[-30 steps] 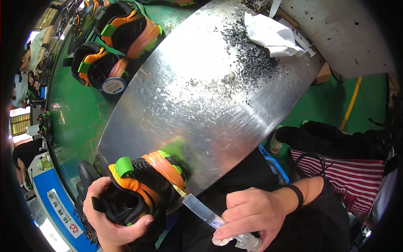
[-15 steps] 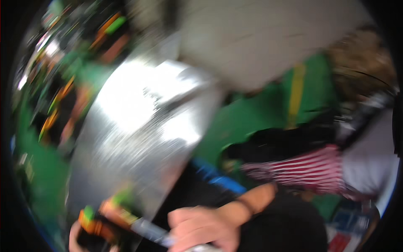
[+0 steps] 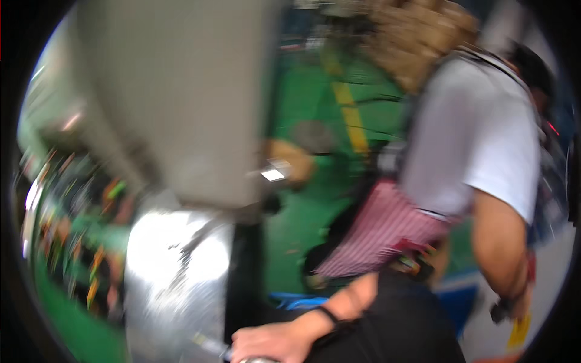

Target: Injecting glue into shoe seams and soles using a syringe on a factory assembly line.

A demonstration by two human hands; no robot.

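Note:
My right hand (image 3: pixel 269 342) is at the lower edge, left of centre, with a dark band around its wrist. Its fingers curl over an object that is mostly hidden. A pale, rounded shiny part (image 3: pixel 260 360) shows beneath the fingers, and a thin greyish piece (image 3: pixel 210 345) sticks out to their left; blur hides its kind. Just beyond and left of this hand lies a shiny metal worktop (image 3: pixel 160 302), scuffed and bright with reflections. My left hand is out of view.
A large grey machine body (image 3: pixel 181 97) rises behind the worktop. At right a person in a white shirt (image 3: pixel 499 148) bends over, an arm lowered near a yellow item (image 3: pixel 519 331). Blurred orange and black items (image 3: pixel 91 272) stand left. Brown cartons (image 3: pixel 417 36) are at the back.
The view has swung right and up. My left hand, earlier at the lower left by a blurred orange, green and black object, has left the picture. My right hand stays curled at the lower edge.

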